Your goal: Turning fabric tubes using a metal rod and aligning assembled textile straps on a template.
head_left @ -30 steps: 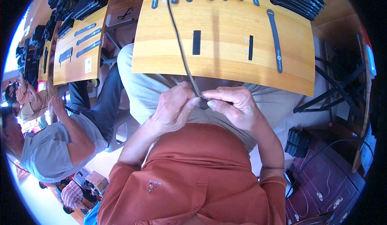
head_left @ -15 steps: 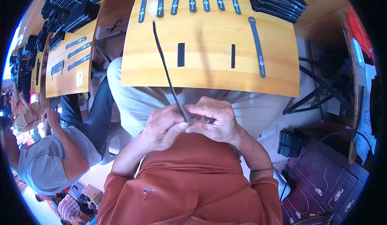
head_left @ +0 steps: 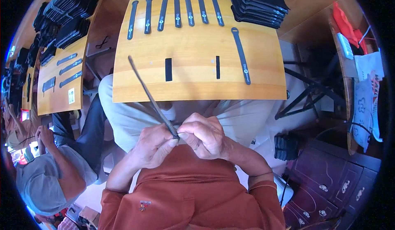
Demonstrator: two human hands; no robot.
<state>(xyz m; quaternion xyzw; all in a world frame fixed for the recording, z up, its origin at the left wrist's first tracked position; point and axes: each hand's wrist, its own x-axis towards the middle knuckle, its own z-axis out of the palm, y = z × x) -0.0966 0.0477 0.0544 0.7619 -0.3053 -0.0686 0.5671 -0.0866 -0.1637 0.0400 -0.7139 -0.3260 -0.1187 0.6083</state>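
A long dark grey strap (head_left: 147,93) is in my hands in front of my body, seen nearly edge-on, its free end rising up and to the left over the wooden table. My left hand (head_left: 153,146) pinches its lower end between thumb and fingers. My right hand (head_left: 204,136) is closed against that same end, thumb and fingertips at the strap's tip. Just beyond, two short black strips (head_left: 168,69) lie apart on the table. To their right rests a single flat strap (head_left: 241,57) with a slotted end.
Several similar straps (head_left: 177,9) lie in a row along the table's (head_left: 197,92) far side. A stack of black pieces (head_left: 259,7) stands at the far right. Another person (head_left: 53,170) sits to my left by a second table (head_left: 61,100). Dark drawers (head_left: 329,180) stand at right.
My view has shifted, so the table sits lower and further left. My right hand has turned and closed in on the strap's lower end. The strap leans further left.
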